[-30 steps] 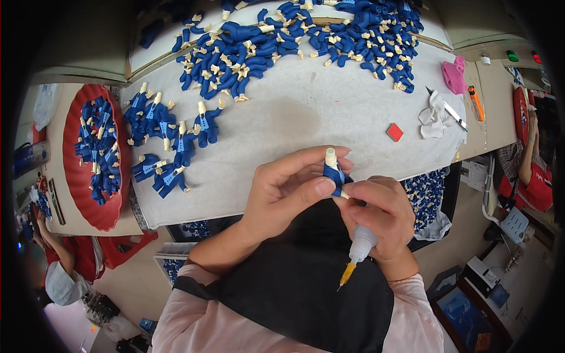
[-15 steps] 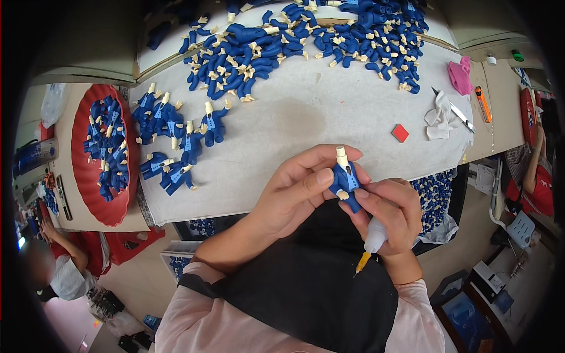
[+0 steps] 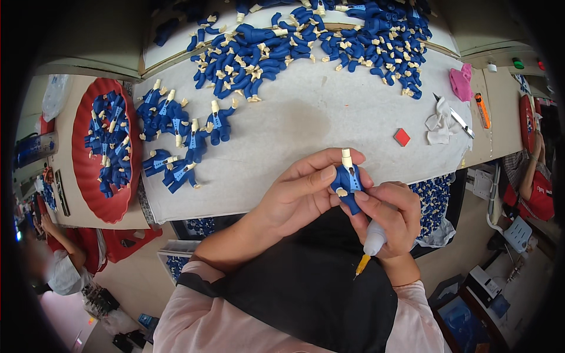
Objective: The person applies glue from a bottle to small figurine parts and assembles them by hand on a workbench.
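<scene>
My left hand (image 3: pixel 303 194) grips a small blue-suited figurine body (image 3: pixel 347 179) with a cream neck peg, held upright over the near edge of the white table (image 3: pixel 318 126). My right hand (image 3: pixel 388 217) touches the figurine's lower part with its fingertips and holds a small white glue bottle (image 3: pixel 372 244) with a yellow nozzle pointing down toward my lap. A black apron covers my lap below both hands.
A big heap of blue figurine bodies (image 3: pixel 318 35) lies at the table's far side, and a smaller group (image 3: pixel 176 135) lies left. A red tray (image 3: pixel 106 147) holds more. A red block (image 3: pixel 402 137), white rag, knife, orange cutter (image 3: pixel 482 110) and pink cloth (image 3: pixel 462 82) lie right. Other people sit at both sides.
Both hands, with the figurine and glue bottle, have shifted slightly right and lower in the picture. The grip is unchanged.
</scene>
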A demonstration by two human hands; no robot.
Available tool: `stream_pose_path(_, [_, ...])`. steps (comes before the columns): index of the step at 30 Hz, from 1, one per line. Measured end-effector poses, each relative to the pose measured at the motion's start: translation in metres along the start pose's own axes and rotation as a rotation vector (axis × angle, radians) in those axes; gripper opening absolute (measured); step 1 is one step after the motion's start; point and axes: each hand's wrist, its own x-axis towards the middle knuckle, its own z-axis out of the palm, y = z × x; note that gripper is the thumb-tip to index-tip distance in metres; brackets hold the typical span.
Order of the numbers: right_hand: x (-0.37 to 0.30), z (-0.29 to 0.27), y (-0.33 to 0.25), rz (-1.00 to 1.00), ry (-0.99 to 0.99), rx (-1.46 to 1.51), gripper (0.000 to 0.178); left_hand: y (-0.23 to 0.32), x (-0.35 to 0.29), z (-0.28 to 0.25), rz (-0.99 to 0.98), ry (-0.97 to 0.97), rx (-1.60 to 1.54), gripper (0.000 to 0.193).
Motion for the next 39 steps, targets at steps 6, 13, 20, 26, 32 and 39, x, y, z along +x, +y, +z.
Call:
stream_pose_path(6, [0.002, 0.002, 0.000, -0.014, -0.003, 0.004, 0.033, 0.001, 0.000, -0.002, -0.025, -0.019, -0.062, 0.038])
stream_pose_path(13, [0.000, 0.003, 0.002, -0.006, -0.002, 0.000, 0.032, 0.003, -0.002, 0.003, 0.087, 0.006, 0.128, 0.035])
stream_pose_path(20, [-0.009, 0.011, 0.011, 0.027, 0.026, 0.034, 0.029, -0.003, -0.007, 0.012, 0.506, 0.057, 0.799, 0.027])
stream_pose_path(26, [-0.011, 0.013, 0.011, 0.011, 0.054, 0.084, 0.028, 0.004, -0.009, 0.012, 0.642, -0.008, 1.191, 0.028])
stream_pose_path(32, [-0.015, 0.017, 0.012, -0.009, 0.084, 0.091, 0.029, 0.004, -0.009, 0.014, 0.716, 0.011, 1.276, 0.027])
stream_pose_path(39, [-0.017, 0.016, 0.013, 0.017, 0.095, 0.066, 0.027, 0.007, -0.006, 0.012, 0.660, -0.005, 1.365, 0.036])
